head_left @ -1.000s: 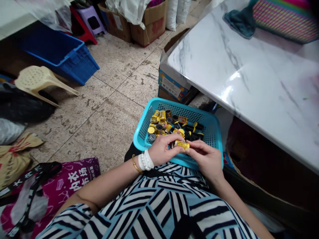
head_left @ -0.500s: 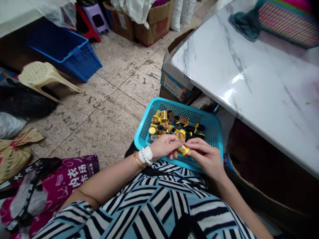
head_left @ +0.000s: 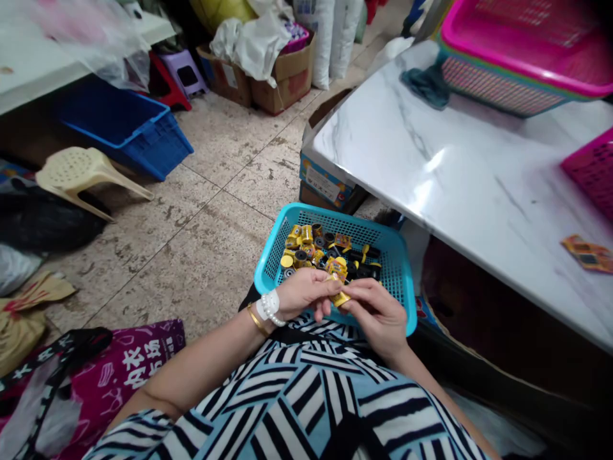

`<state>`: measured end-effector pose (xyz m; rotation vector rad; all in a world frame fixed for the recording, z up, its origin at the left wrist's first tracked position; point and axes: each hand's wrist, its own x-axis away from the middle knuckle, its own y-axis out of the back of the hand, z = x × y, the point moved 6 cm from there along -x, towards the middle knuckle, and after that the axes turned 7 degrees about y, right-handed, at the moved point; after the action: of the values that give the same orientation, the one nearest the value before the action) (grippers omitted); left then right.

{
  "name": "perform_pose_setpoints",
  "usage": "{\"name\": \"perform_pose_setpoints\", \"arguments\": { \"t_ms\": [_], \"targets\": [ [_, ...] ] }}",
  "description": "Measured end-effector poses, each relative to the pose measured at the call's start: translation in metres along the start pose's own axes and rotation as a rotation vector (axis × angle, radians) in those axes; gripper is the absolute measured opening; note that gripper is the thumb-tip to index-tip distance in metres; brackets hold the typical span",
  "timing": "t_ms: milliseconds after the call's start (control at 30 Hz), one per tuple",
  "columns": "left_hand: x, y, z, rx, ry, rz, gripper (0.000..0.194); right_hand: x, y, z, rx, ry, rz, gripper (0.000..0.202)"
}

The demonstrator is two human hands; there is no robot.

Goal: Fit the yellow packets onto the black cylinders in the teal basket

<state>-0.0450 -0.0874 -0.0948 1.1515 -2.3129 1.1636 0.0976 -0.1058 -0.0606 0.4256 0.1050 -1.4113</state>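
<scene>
A small yellow film roll (head_left: 340, 299) with a printed label is pinched between my two hands, over the near edge of a turquoise plastic basket (head_left: 407, 281). My left hand (head_left: 304, 295), with a pearl bracelet and a gold bangle at the wrist, grips its left end. On the right end are the thumb and fingers of my right hand (head_left: 378, 314). The basket rests at my lap and holds several more yellow film rolls (head_left: 306, 234), along with black spools (head_left: 320, 242) and black pieces with yellow tabs (head_left: 366, 252). My fingers partly cover the held roll.
To the right, a white marbled table (head_left: 383, 144) carries stacked pink baskets (head_left: 502, 80), a dark cloth (head_left: 426, 86) and orange printed pieces (head_left: 588, 252). Cartons (head_left: 325, 182) stand under its corner. Leftward are a blue crate (head_left: 160, 144), a cream stool (head_left: 79, 169) and a purple bag (head_left: 143, 358).
The view has shifted, bringing more of the pink baskets and the table's right side into sight. Both hands keep hold of the film roll, with little change in their grip.
</scene>
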Motion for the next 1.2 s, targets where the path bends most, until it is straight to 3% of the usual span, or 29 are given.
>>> {"name": "perform_pose_setpoints", "arguments": {
  "t_ms": [100, 200, 267, 367, 433, 533, 600, 633, 700, 767, 833, 967, 1100, 1133, 1200],
  "targets": [
    [0.011, -0.001, 0.0, -0.109, 0.013, -0.077, 0.054, 0.0, -0.001, 0.016, 0.076, 0.102, 0.016, 0.016],
    [0.025, 0.002, -0.005, -0.352, 0.003, -0.205, 0.052, -0.003, 0.002, 0.021, 0.144, 0.139, 0.116, 0.014],
    [0.037, 0.015, -0.019, -0.625, -0.102, -0.446, 0.044, -0.004, 0.015, 0.015, 0.277, 0.127, 0.106, 0.013],
    [0.063, 0.036, -0.046, -1.004, -0.374, -0.875, 0.047, -0.001, 0.059, 0.001, 0.596, 0.09, -0.151, 0.012],
    [0.076, 0.05, -0.056, -1.14, -0.51, -1.056, 0.053, 0.006, 0.086, -0.011, 0.789, 0.05, -0.283, 0.016],
    [0.087, 0.078, -0.059, -1.146, -0.58, -1.228, 0.057, 0.017, 0.112, -0.036, 0.843, -0.09, -0.316, 0.034],
    [0.086, 0.099, -0.053, -0.987, -0.545, -1.219, 0.066, 0.024, 0.116, -0.057, 0.709, -0.24, -0.278, 0.052],
    [0.083, 0.109, -0.048, -0.846, -0.501, -1.155, 0.07, 0.028, 0.114, -0.066, 0.618, -0.319, -0.255, 0.06],
    [0.073, 0.122, -0.033, -0.488, -0.4, -0.922, 0.074, 0.033, 0.105, -0.079, 0.491, -0.434, -0.223, 0.068],
    [0.068, 0.123, -0.022, -0.15, -0.345, -0.681, 0.077, 0.031, 0.096, -0.081, 0.479, -0.468, -0.214, 0.066],
    [0.079, 0.125, -0.019, 0.052, -0.347, -0.623, 0.082, 0.023, 0.084, -0.076, 0.44, -0.453, -0.172, 0.058],
    [0.126, 0.135, -0.018, 0.208, -0.317, -0.703, 0.089, -0.005, 0.056, -0.051, 0.326, -0.356, -0.14, 0.044],
    [0.189, 0.149, -0.025, 0.259, -0.282, -0.928, 0.102, -0.037, 0.024, -0.011, 0.244, -0.23, -0.069, 0.034],
    [0.204, 0.151, -0.027, 0.268, -0.26, -0.986, 0.101, -0.045, 0.017, 0.001, 0.215, -0.201, -0.048, 0.032],
    [0.231, 0.15, -0.041, 0.194, -0.324, -1.062, 0.078, -0.059, 0.006, 0.026, 0.139, -0.139, -0.008, 0.03]
  ]
}}
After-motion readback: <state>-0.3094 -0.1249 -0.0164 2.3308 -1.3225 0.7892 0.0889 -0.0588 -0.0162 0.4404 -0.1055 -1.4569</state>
